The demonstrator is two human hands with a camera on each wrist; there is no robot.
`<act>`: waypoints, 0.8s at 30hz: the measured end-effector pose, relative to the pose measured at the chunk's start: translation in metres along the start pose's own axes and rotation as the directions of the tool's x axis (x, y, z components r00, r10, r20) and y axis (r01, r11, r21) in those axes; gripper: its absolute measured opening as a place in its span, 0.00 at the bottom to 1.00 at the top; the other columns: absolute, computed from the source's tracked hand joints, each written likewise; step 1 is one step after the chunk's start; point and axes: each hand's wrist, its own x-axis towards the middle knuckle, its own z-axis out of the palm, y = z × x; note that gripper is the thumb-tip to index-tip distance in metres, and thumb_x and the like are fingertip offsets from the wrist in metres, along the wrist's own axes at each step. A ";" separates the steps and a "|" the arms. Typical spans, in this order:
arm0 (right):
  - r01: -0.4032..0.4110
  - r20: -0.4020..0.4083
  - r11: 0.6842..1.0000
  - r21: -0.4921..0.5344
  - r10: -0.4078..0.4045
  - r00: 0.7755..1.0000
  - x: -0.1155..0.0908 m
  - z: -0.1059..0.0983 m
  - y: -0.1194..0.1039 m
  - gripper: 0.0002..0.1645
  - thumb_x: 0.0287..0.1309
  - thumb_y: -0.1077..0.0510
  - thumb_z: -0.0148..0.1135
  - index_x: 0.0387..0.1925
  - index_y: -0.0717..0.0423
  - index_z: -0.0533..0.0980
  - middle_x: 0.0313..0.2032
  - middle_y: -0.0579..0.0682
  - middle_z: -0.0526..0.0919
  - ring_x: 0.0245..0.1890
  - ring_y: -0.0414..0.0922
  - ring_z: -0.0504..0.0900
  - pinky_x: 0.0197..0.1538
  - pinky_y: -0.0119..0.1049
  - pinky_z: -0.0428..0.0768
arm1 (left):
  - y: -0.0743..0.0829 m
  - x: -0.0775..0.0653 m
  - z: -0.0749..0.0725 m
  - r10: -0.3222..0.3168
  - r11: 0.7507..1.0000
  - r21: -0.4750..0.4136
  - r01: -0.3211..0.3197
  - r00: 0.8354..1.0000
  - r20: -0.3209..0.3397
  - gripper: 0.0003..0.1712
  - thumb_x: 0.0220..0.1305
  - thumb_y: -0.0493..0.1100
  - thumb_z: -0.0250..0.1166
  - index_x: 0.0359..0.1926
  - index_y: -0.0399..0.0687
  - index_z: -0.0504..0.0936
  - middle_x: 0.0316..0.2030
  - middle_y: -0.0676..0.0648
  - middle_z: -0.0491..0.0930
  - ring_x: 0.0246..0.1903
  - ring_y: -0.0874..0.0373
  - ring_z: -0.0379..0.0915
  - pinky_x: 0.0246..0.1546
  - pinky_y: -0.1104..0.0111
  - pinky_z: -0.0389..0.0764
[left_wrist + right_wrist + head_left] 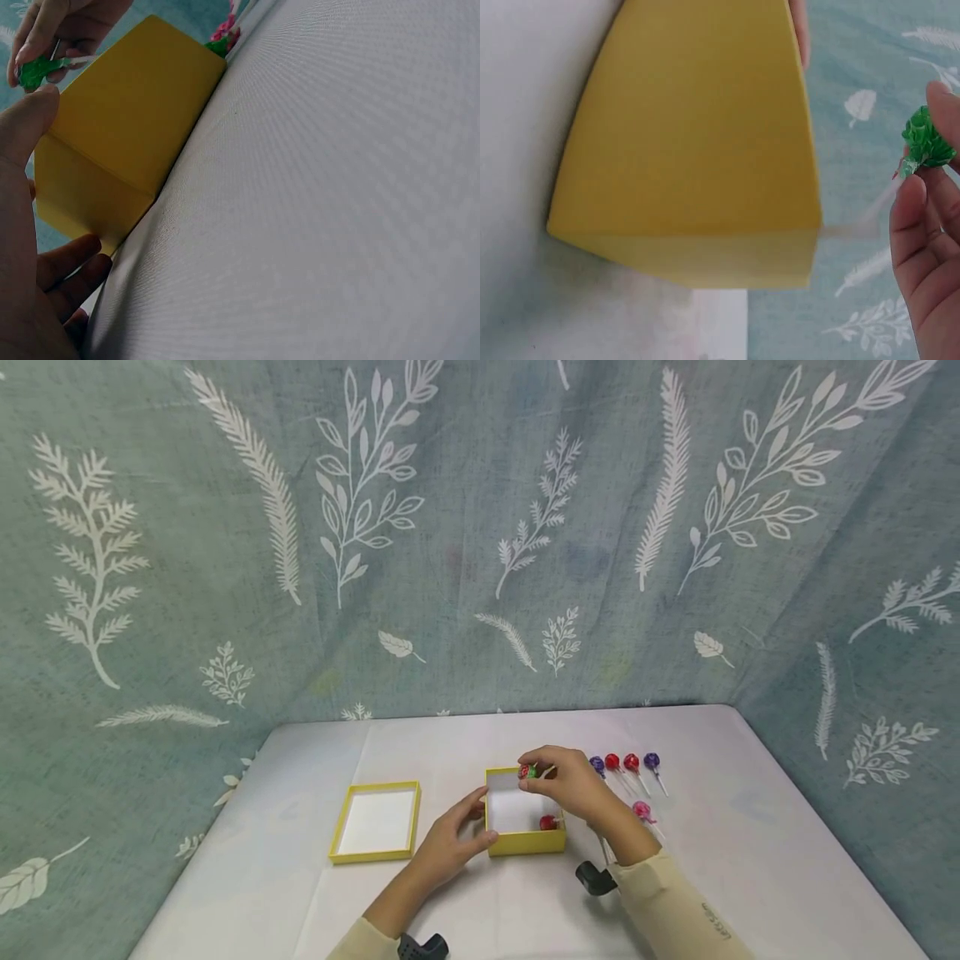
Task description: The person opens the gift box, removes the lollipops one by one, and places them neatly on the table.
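A yellow box (527, 843) with a white inside stands open at the top on the table. Thumb and fingers of my left hand (447, 846) hold it by its left side, the thumb at the near corner. Above the box's far right part, my right hand (566, 781) pinches a lollipop (924, 139) in a green wrapper with some red, its white stick pointing toward the box. A red lollipop (548, 822) lies inside near the front right corner. In the left wrist view, the box wall (135, 97) hides the inside.
Left of the box lies a shallow yellow lid (375, 857), white inside up. Right of it are several lollipops: purple (652, 761), red (632, 762) and a pink one (642, 811), partly behind my right forearm. A patterned cloth (450, 610) hangs behind the white table (750, 860).
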 end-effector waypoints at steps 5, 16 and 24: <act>-0.085 -0.063 0.996 0.041 0.087 0.994 -0.003 -0.008 0.002 0.18 0.53 0.52 0.73 0.47 0.44 0.82 0.36 0.39 0.82 0.38 0.41 0.80 0.42 0.38 0.81 | 0.001 0.000 -0.001 0.006 1.000 0.008 -0.006 1.000 -0.003 0.43 0.60 0.59 0.67 0.73 0.59 0.61 0.55 0.52 0.76 0.58 0.52 0.71 0.63 0.48 0.63; -0.184 -0.096 0.979 0.084 0.192 0.977 -0.018 -0.025 0.017 0.19 0.51 0.47 0.74 0.45 0.45 0.83 0.34 0.43 0.82 0.35 0.44 0.78 0.37 0.39 0.80 | 0.002 -0.002 -0.001 -0.009 1.000 0.003 0.009 1.000 0.007 0.44 0.61 0.60 0.67 0.74 0.59 0.60 0.57 0.51 0.74 0.59 0.52 0.70 0.64 0.51 0.63; -0.262 -0.093 0.964 0.048 0.266 0.960 -0.028 -0.032 0.029 0.20 0.51 0.49 0.74 0.46 0.48 0.81 0.36 0.44 0.82 0.36 0.44 0.79 0.38 0.39 0.80 | 0.004 -0.002 -0.002 -0.011 1.000 0.014 0.011 1.000 0.011 0.45 0.60 0.61 0.67 0.74 0.60 0.60 0.57 0.51 0.74 0.59 0.52 0.69 0.65 0.50 0.62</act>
